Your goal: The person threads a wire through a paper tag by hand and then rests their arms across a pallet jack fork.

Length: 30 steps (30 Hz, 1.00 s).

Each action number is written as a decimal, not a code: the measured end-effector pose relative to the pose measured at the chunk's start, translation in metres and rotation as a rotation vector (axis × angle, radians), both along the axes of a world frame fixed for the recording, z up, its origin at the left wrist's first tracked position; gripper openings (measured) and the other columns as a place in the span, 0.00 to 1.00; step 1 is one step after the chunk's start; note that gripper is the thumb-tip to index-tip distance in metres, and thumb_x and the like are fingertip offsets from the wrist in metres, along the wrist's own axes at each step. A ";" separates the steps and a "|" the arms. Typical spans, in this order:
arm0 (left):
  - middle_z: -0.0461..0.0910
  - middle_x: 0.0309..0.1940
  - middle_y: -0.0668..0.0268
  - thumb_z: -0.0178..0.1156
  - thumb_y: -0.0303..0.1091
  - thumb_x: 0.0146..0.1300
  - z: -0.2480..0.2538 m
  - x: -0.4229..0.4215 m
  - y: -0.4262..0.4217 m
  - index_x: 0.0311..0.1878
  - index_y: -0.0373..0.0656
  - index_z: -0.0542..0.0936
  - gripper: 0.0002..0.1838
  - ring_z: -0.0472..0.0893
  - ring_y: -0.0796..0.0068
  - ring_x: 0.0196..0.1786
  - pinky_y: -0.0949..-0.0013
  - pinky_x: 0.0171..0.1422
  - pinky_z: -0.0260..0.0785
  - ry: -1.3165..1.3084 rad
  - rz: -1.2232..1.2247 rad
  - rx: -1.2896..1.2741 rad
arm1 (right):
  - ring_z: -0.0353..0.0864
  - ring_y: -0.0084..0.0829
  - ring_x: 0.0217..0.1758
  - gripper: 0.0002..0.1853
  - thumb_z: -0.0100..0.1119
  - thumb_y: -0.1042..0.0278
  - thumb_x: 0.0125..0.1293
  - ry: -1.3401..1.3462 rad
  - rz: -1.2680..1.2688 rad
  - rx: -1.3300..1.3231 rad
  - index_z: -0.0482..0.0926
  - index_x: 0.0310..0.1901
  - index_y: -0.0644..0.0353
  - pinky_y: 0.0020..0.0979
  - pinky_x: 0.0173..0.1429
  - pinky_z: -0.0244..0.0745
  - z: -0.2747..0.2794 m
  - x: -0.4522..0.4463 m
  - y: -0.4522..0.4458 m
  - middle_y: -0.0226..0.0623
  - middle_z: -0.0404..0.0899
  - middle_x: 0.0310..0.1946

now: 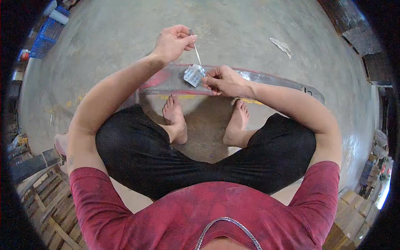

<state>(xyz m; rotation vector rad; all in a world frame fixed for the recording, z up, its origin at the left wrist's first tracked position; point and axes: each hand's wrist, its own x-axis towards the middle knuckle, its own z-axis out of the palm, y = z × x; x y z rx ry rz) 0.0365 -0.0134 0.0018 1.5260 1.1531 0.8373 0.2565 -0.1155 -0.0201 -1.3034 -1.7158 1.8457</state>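
Note:
My left hand (174, 42) is raised, thumb and fingers pinched on the upper, looped end of a thin metal rod (197, 53). The rod slants down to my right hand (223, 80), whose fingers are closed at its lower end. Beside the right fingertips is a small crumpled piece of printed silvery paper or foil (193, 76); whether the fingers grip it too is unclear. Under both lies a long grey bar with red edges (266, 79), running crosswise in front of my bare feet.
A crumpled whitish scrap (281, 47) lies on the concrete floor (241, 25). A blue crate (46, 38) stands at the upper left, wooden pallets (52, 204) at the lower left. Dark boxes (368, 39) are at the upper right, stacked blocks (354, 212) at the lower right.

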 end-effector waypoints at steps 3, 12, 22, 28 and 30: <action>0.87 0.37 0.61 0.68 0.32 0.68 0.001 0.003 0.000 0.48 0.33 0.82 0.12 0.87 0.74 0.38 0.71 0.44 0.82 -0.026 0.006 -0.040 | 0.74 0.18 0.23 0.17 0.60 0.63 0.76 0.036 0.051 0.048 0.78 0.28 0.64 0.27 0.27 0.69 0.005 0.004 -0.002 0.28 0.75 0.20; 0.88 0.36 0.61 0.71 0.34 0.67 0.007 0.010 -0.018 0.47 0.35 0.83 0.13 0.87 0.75 0.37 0.73 0.42 0.81 -0.015 -0.208 -0.216 | 0.73 0.18 0.22 0.16 0.60 0.62 0.76 0.017 -0.035 0.046 0.79 0.32 0.64 0.28 0.26 0.68 0.006 0.005 -0.005 0.28 0.75 0.20; 0.87 0.36 0.65 0.69 0.37 0.69 0.012 0.000 -0.008 0.45 0.37 0.84 0.12 0.85 0.79 0.37 0.75 0.42 0.77 0.010 -0.148 -0.197 | 0.74 0.17 0.22 0.16 0.61 0.63 0.75 0.014 0.032 0.053 0.80 0.30 0.64 0.26 0.26 0.69 -0.006 0.002 -0.005 0.27 0.76 0.20; 0.87 0.37 0.67 0.68 0.38 0.71 0.010 -0.001 -0.007 0.47 0.38 0.84 0.12 0.85 0.80 0.38 0.75 0.43 0.77 0.026 -0.132 -0.207 | 0.76 0.18 0.26 0.13 0.61 0.62 0.76 -0.155 -0.014 -0.034 0.82 0.37 0.65 0.25 0.32 0.73 -0.014 0.013 0.005 0.26 0.78 0.25; 0.87 0.37 0.67 0.68 0.38 0.71 0.010 0.001 -0.007 0.47 0.38 0.84 0.12 0.85 0.80 0.38 0.76 0.43 0.77 0.009 -0.136 -0.210 | 0.76 0.18 0.27 0.13 0.61 0.62 0.76 -0.163 -0.065 -0.032 0.83 0.39 0.65 0.25 0.32 0.74 -0.017 0.017 0.008 0.27 0.78 0.26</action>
